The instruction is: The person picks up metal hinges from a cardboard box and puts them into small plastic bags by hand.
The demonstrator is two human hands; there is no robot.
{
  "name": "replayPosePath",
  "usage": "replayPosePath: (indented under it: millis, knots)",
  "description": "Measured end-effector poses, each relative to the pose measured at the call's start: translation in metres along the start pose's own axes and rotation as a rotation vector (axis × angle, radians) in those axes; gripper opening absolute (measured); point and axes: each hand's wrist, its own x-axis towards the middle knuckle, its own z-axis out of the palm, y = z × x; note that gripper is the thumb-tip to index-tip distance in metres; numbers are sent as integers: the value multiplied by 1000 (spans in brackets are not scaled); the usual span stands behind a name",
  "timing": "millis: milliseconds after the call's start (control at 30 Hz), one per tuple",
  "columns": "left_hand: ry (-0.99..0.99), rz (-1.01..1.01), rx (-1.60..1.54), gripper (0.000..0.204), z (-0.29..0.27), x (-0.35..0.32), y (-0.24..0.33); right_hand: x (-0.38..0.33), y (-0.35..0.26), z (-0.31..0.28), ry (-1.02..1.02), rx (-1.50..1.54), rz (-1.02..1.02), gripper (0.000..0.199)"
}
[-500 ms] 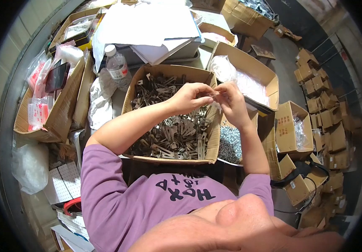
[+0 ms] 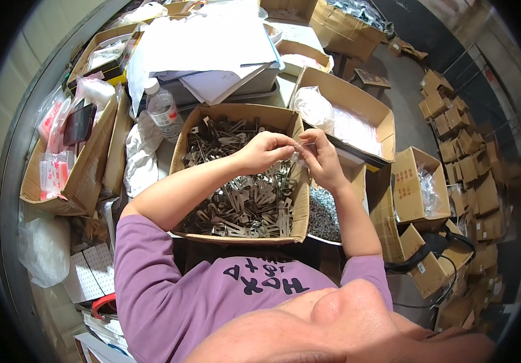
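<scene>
My left hand (image 2: 264, 152) and my right hand (image 2: 324, 162) meet above the right wall of an open cardboard box (image 2: 304, 206). Their fingers are pinched close together. Between the fingertips shows a small pale, see-through piece (image 2: 298, 158), plastic-looking; its exact kind is too small to tell. The box below is filled with many flat metal clips (image 2: 254, 196), loosely heaped, partly hidden by my left forearm. Beside the box, under my right wrist, a container holds a heap of small silvery metal parts (image 2: 324, 212).
A clear bottle (image 2: 163, 112) and white cloth (image 2: 142, 151) stand left of the clip box. Farther left, a carton (image 2: 88, 175) holds bags and a phone (image 2: 80, 124). Papers (image 2: 203, 42) cover a grey bin behind. An open box with clear bags (image 2: 357, 130) stands at the right.
The whole view has shifted slightly, so the boxes sit lower. Both hands stay together over the box's right wall; their fingers have shifted a little, and the pale piece shows more below them.
</scene>
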Motion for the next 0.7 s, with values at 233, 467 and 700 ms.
replayPosePath:
  millis: [233, 467, 700]
  knots:
    - [303, 76, 71, 21, -10, -5, 17, 3, -9, -4, 178, -316, -193, 33]
    - [377, 323, 342, 13, -6, -2, 14, 6, -29, 1, 106, -419, -380, 30]
    - [362, 327, 640, 13, -10, -5, 18, 7, -35, 5, -1, -553, -314, 24]
